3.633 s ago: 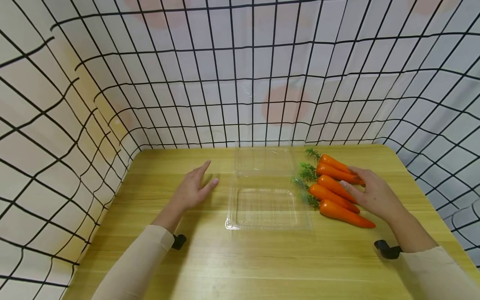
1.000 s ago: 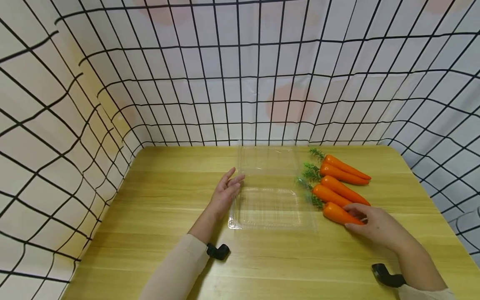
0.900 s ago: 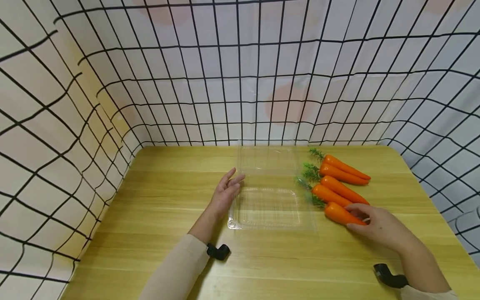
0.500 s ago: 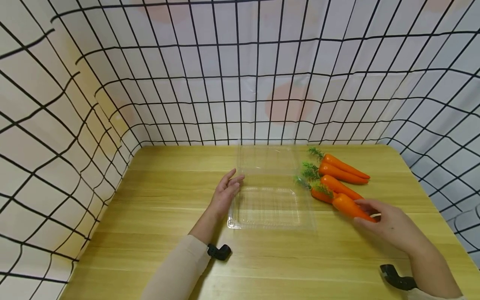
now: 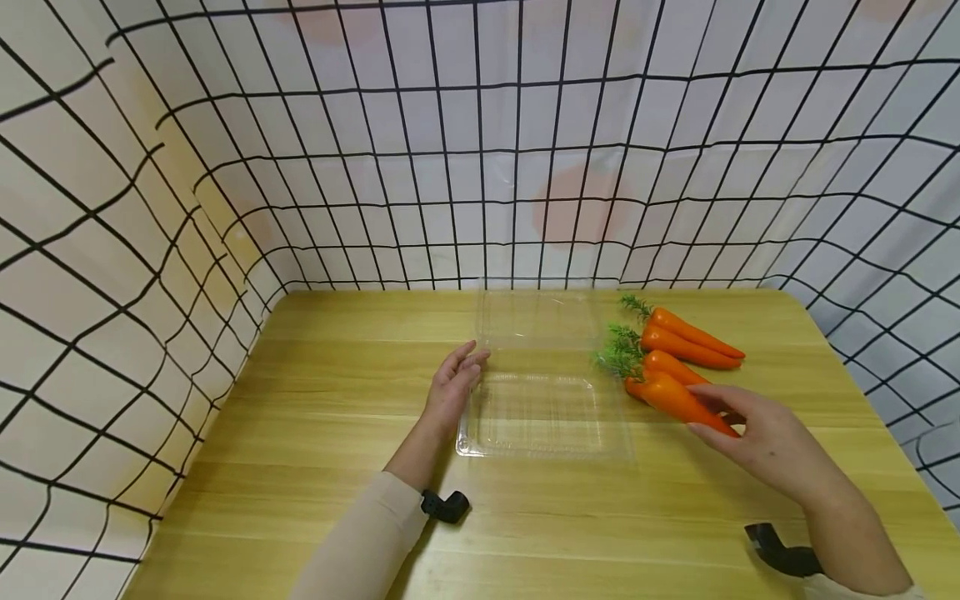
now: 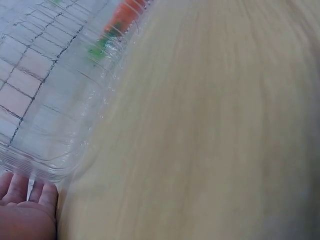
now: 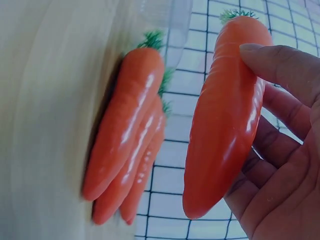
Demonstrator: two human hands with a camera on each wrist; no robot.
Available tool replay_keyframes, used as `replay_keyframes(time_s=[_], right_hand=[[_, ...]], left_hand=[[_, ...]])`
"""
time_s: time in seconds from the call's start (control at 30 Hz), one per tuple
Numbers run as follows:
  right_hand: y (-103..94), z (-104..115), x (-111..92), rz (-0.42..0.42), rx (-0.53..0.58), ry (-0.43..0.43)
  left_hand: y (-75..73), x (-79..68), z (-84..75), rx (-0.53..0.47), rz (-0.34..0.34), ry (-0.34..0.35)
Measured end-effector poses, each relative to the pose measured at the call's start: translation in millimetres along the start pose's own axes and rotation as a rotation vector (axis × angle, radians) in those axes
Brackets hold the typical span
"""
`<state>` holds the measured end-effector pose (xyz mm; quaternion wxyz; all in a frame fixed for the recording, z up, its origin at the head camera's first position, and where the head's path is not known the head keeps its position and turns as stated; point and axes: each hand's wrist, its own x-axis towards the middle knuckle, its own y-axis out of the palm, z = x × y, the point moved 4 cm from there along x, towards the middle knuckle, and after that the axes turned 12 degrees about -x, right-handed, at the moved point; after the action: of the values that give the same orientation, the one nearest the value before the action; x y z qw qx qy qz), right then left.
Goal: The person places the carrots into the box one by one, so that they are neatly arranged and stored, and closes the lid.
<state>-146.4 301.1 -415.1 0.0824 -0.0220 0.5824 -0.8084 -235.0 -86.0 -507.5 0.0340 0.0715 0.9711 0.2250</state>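
My right hand (image 5: 772,446) pinches an orange carrot (image 5: 678,402) with a green leafy top. In the right wrist view the thumb lies over the carrot (image 7: 225,110), which is held up off the table with its tip pointing downward in that view. Several other carrots (image 5: 690,348) lie in a slanting row just beyond, tops toward the left. A clear plastic clamshell box (image 5: 540,417) stands unfolded in the middle, its lid (image 5: 536,318) lying back. My left hand (image 5: 447,392) rests at the box's left side, and its fingers (image 6: 46,196) lie right at the box's corner.
The wooden tabletop (image 5: 330,417) spreads to the left and front of the box. A white sheet with a black grid pattern (image 5: 442,167) stands along the back and both sides. Each wrist wears a black camera mount (image 5: 446,506).
My right hand moved from the row's far carrots to the nearest one, gripped it and lifted it up and slightly left over its neighbours. The left hand came right, to the box's side.
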Motion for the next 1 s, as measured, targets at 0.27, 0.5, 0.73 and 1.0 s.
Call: replay_keyframes(time_s=[0.27, 0.5, 0.73, 1.0], right_hand=[[-6.7, 25.4, 0.7, -0.048, -0.023, -0.081], [-4.9, 46.5, 3.5, -0.13, -0.047, -0.184], [4.3, 64.6, 10.6, -0.157, -0.026, -0.258], [12.7, 85.8, 19.7, -0.148, 0.024, -0.342]], left_hand=[[-1.0, -0.1, -0.6, -0.023, -0.002, 0.021], [-1.7, -0.9, 0.3, -0.032, -0.017, 0.014], [-4.5, 1.6, 1.2, -0.053, -0.044, 0.028], [-6.5, 0.9, 2.8, -0.052, -0.06, 0.037]])
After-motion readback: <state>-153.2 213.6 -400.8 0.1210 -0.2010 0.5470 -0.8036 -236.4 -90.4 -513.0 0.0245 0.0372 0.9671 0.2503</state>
